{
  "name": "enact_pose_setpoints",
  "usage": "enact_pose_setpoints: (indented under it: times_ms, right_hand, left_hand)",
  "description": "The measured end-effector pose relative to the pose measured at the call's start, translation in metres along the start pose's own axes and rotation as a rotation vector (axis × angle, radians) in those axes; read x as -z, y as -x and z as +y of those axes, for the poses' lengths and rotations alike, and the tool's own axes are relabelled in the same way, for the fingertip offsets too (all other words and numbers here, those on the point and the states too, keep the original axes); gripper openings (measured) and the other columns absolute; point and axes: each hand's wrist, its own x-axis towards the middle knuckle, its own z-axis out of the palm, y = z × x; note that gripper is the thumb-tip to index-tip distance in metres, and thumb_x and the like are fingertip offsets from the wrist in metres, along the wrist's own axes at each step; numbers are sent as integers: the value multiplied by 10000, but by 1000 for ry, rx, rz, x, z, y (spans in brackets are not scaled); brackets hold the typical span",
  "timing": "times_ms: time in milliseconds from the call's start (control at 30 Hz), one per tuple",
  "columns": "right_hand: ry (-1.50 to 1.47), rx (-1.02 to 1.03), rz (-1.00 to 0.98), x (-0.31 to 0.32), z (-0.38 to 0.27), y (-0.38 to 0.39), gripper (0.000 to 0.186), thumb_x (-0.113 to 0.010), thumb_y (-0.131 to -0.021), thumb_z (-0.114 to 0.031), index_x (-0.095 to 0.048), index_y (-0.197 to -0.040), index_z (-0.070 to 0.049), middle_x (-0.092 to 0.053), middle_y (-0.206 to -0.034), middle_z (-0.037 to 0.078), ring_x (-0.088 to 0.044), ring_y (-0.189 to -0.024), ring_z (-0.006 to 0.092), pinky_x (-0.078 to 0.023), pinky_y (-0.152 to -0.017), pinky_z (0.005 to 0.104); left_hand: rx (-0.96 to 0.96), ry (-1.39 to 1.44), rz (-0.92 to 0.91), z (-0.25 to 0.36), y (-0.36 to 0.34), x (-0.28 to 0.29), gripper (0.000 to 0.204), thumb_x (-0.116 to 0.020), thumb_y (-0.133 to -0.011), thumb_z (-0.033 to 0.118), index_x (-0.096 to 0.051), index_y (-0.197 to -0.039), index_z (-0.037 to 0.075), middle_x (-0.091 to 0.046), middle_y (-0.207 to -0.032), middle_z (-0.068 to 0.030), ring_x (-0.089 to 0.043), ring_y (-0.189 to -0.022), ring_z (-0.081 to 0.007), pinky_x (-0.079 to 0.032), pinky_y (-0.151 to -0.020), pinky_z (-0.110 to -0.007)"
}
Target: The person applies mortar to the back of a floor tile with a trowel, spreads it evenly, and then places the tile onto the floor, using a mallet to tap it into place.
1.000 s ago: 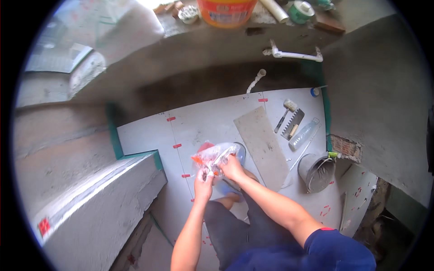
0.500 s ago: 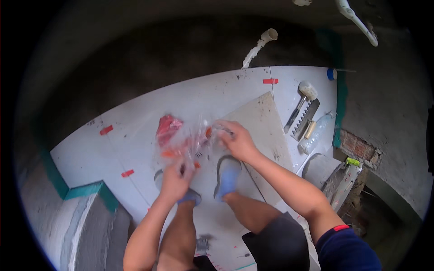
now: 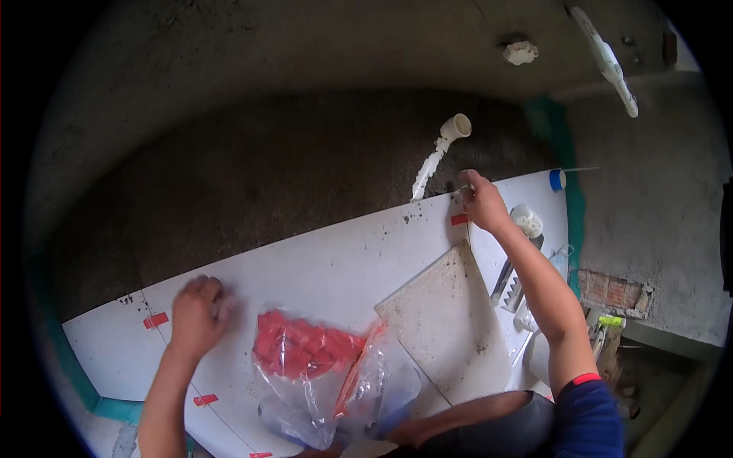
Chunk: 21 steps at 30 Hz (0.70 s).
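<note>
My right hand [image 3: 484,201] reaches to the upper edge of the white wall or floor tiles [image 3: 328,263], at a seam just above a red plastic tab [image 3: 460,219]. Its fingers are pinched together; whatever is between them is too small to make out. Over the left part of the tiles hovers my left hand [image 3: 200,317], fingers curled and partly blurred, near another red tab [image 3: 156,320]. Between my arms a clear plastic bag [image 3: 309,412] lies on the tiles, filled with red plastic pieces [image 3: 301,345]; its top looks loose.
A beige tile [image 3: 450,324] lies askew on the white ones. Right of it are a mallet [image 3: 527,220], a notched trowel [image 3: 510,294] and a plastic bottle [image 3: 525,317]. A white pipe stub [image 3: 456,127] rises from the dark ground beyond. A blue roll [image 3: 557,180] sits at the far right corner.
Both hands have left the plastic bag, which now lies on the tiles. My right hand has moved far forward and right to the tile edge; my left hand has moved left. The view has shifted forward.
</note>
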Motion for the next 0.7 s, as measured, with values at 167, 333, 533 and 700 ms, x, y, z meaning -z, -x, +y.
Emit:
enact_pose_setpoints:
  times_ms: [167,333,533,700]
  right_hand:
    - [59,139,-16,-4,-11,-14,167,-582,-836,-27,-503,-980,5,-604,-902,239,-594,-853,438,-487,-745,480]
    - [48,85,-41,-11,-21,-15,130,-611,-844,-49,-543,-950,-16,-616,-887,219,-614,-814,417,-501,-695,445]
    - [281,241,-152,-21,-21,-17,116,-612,-846,-42,-585,-953,-6,-626,-903,206,-621,-817,413,-505,-701,462]
    - [214,190,-276,-16,-41,-17,111,-615,-824,-39,-623,-929,-5,-627,-893,202,-620,-820,409,-505,-714,464]
  left_hand:
    - [-113,142,148,-31,-12,-78,184,-706,-777,154,-574,-737,33,-560,-756,-150,-569,-705,-335,-465,-632,-439]
    - [-182,-6,329,-20,-15,-105,151,-697,-752,142,-570,-728,64,-510,-754,-120,-541,-701,-313,-443,-630,-419]
    - [-186,38,369,-25,-15,-104,143,-693,-728,116,-561,-733,63,-496,-742,-118,-529,-681,-311,-436,-617,-414]
    - [-193,59,377,-26,-18,-101,149,-695,-723,100,-551,-728,62,-478,-731,-110,-519,-665,-304,-420,-591,-400]
